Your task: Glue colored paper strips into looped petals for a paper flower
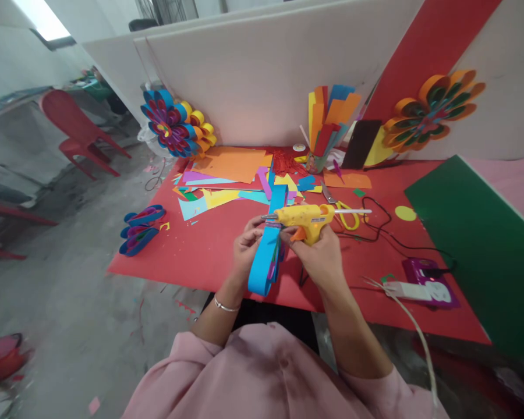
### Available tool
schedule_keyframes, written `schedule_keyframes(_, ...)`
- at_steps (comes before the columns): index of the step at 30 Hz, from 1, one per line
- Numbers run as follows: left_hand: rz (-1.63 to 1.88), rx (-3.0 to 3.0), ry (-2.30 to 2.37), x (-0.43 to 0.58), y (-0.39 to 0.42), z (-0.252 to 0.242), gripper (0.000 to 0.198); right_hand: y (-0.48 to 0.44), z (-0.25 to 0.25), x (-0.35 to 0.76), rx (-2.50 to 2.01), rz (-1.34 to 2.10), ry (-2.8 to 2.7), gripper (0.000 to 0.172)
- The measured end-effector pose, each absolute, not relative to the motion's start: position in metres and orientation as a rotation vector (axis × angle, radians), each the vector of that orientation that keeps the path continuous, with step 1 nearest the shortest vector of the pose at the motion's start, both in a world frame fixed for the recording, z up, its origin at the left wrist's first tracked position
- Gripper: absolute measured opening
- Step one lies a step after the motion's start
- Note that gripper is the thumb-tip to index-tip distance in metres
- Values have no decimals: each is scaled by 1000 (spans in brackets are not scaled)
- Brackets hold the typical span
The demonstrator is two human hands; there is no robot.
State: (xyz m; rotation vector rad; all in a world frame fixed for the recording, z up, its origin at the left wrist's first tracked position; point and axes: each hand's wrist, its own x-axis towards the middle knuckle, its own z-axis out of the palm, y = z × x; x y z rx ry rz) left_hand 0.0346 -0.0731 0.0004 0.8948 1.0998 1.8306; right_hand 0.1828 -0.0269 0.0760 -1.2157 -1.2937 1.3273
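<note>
My right hand [317, 253] is wrapped round the grip of a yellow glue gun [303, 216] with an orange trigger, its nozzle pointing left. My left hand [247, 244] pinches a looped blue paper strip [266, 250] with purple and pink loops nested inside it. The gun's nozzle sits at the top of that loop, right beside my left fingers. Both hands hover over the red table [201, 250] near its front edge. A black cord [388, 233] runs from the gun to the right.
Loose coloured paper sheets [233, 166] lie behind my hands, with yellow-handled scissors [347, 212] to the right. A finished blue petal piece [140, 230] lies at the table's left edge. A power strip [419, 288], a green board [484, 244], paper flowers [177, 122] and a red chair [78, 131] surround.
</note>
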Motion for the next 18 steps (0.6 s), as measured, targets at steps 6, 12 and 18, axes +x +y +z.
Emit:
schedule_keyframes(6,1802,1088,1190,26,-76,1,16,-26,70,186,-1245,1296,-1334,42)
schedule_keyframes(12,1811,1160,1205,25,-76,0,19,-25,67,188,-1280,1259,-1376,43)
schedule_keyframes(18,1826,1241,1250,26,-77,3,19,-25,71,189,-1244,1305,-1361,41)
